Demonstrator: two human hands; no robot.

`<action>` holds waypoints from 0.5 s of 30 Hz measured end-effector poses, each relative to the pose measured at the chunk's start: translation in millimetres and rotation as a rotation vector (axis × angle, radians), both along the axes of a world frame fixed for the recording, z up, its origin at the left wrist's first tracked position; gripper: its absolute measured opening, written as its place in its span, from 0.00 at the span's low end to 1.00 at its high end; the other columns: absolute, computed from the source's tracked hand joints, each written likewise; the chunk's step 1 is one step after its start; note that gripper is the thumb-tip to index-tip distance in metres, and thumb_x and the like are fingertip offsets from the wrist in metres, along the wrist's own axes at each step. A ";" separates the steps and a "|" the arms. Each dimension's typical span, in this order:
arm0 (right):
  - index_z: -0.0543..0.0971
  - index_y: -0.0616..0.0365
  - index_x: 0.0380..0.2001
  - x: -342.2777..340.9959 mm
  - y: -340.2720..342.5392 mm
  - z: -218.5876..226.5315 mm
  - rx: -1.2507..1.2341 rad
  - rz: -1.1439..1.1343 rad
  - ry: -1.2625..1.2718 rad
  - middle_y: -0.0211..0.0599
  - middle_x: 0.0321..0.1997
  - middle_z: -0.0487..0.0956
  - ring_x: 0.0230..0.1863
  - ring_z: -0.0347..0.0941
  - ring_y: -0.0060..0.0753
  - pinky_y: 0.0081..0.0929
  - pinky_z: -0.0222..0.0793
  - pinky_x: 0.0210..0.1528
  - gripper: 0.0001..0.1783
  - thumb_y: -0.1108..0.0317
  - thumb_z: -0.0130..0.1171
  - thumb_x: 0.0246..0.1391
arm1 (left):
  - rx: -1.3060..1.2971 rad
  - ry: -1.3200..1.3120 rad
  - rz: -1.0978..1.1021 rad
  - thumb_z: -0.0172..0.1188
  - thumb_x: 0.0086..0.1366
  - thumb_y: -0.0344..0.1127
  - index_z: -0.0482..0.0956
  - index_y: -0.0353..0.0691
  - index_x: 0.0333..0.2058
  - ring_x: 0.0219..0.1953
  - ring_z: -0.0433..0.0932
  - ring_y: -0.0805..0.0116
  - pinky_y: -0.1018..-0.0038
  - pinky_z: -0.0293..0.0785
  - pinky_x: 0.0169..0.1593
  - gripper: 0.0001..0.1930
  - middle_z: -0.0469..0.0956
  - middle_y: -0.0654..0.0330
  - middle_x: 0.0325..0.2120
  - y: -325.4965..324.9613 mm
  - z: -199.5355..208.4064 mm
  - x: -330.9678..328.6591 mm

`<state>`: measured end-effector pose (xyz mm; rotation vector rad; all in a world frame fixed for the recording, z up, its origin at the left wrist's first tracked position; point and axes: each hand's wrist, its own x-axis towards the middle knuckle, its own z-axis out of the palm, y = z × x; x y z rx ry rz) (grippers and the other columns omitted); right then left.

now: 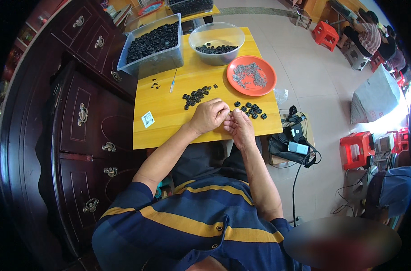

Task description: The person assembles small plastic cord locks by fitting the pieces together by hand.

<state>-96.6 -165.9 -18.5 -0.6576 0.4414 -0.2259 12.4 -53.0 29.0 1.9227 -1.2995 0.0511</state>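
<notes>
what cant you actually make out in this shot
- What the left hand and right hand pinch between them: head view, hidden by the fingers, too small.
- Each grip: curled fingers hide whether it is closed on a part.
- Grey bits on the orange plate: too small to identify.
- Small black parts on the yellow table: shape too fine.

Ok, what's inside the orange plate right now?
The orange plate holds a loose heap of thin grey metal pieces, maybe springs; too small to tell. Whatever lies under the heap is covered.
</notes>
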 end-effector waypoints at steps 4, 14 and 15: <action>0.73 0.52 0.33 0.4 -4.0 -3.2 0.059 -0.007 0.038 0.29 0.29 0.77 0.26 0.74 0.21 0.18 0.72 0.31 0.09 0.60 0.57 0.62 | 0.035 -0.031 -0.075 0.60 0.59 0.33 0.76 0.37 0.29 0.29 0.78 0.52 0.64 0.73 0.32 0.06 0.77 0.54 0.26 -0.8 3.6 -0.5; 0.74 0.54 0.36 -0.5 -10.4 -10.9 0.051 0.002 -0.078 0.29 0.31 0.78 0.29 0.75 0.20 0.18 0.72 0.34 0.05 0.68 0.59 0.59 | 0.048 0.204 -0.076 0.63 0.57 0.29 0.80 0.35 0.30 0.22 0.75 0.65 0.72 0.71 0.28 0.04 0.76 0.58 0.23 -22.9 20.3 19.2; 0.75 0.55 0.39 1.1 -6.5 -10.8 -0.008 0.011 -0.067 0.30 0.33 0.78 0.30 0.75 0.19 0.16 0.72 0.34 0.06 0.69 0.58 0.60 | 0.030 0.113 -0.041 0.64 0.56 0.29 0.80 0.36 0.30 0.22 0.76 0.66 0.72 0.71 0.28 0.05 0.76 0.58 0.23 -30.5 18.5 27.6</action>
